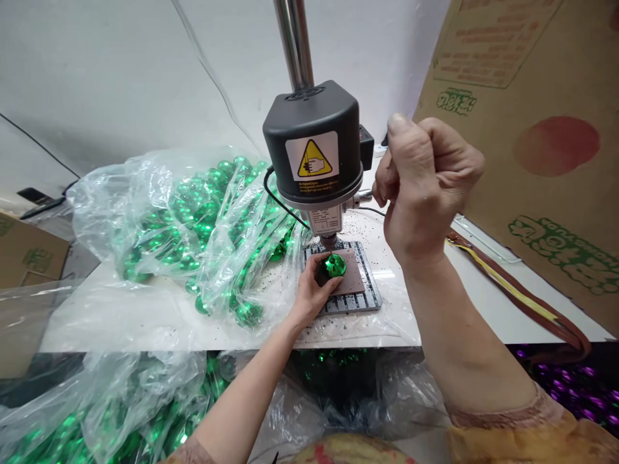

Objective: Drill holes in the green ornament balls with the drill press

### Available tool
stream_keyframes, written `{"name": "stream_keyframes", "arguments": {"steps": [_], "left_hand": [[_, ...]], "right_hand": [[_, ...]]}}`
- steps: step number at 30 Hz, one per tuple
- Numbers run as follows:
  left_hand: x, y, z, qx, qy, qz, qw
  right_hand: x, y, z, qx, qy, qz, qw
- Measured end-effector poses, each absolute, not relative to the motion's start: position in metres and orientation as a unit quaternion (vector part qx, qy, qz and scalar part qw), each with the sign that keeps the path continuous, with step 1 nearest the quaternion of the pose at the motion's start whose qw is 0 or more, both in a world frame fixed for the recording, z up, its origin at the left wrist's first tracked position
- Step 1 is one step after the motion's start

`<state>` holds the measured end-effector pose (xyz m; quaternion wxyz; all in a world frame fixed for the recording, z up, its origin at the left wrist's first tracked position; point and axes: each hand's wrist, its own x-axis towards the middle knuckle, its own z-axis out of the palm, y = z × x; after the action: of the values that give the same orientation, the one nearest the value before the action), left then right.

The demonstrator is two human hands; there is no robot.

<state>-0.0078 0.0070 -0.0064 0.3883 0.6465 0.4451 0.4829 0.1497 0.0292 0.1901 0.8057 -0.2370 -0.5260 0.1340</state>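
A small bench drill press (314, 154) with a black head and a yellow warning sticker stands on a white table (483, 303). My left hand (312, 287) is closed round a shiny green ball (334, 265), which rests on a brown pad on the ribbed drill base (360, 299), right under the drill tip. My right hand (423, 183) is a raised fist at the right side of the press head, closed on its feed lever, which is almost wholly hidden in the fist.
A clear plastic bag (193, 219) full of green balls lies on the table left of the press. Another bag of green balls (97, 412) sits below the table edge. Cardboard boxes (541, 129) stand at right; purple balls (575, 383) show lower right. A brown strap (522, 299) lies on the table.
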Motion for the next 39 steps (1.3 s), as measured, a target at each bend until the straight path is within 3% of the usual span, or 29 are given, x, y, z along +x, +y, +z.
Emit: {"name": "stream_keyframes", "arguments": {"steps": [12,29,39], "left_hand": [[-0.007,0.006,-0.006,0.655,0.452,0.478,0.372],[-0.007,0.006,-0.007,0.648,0.451,0.487,0.374],[-0.008,0.006,-0.006,0.645,0.441,0.489,0.386]], "right_hand": [[0.146,0.023,0.155,-0.184,-0.503,0.088,0.84],[0.146,0.027,0.135,-0.208,-0.474,0.029,0.855],[0.148,0.028,0.129,-0.149,-0.495,0.019,0.856]]}}
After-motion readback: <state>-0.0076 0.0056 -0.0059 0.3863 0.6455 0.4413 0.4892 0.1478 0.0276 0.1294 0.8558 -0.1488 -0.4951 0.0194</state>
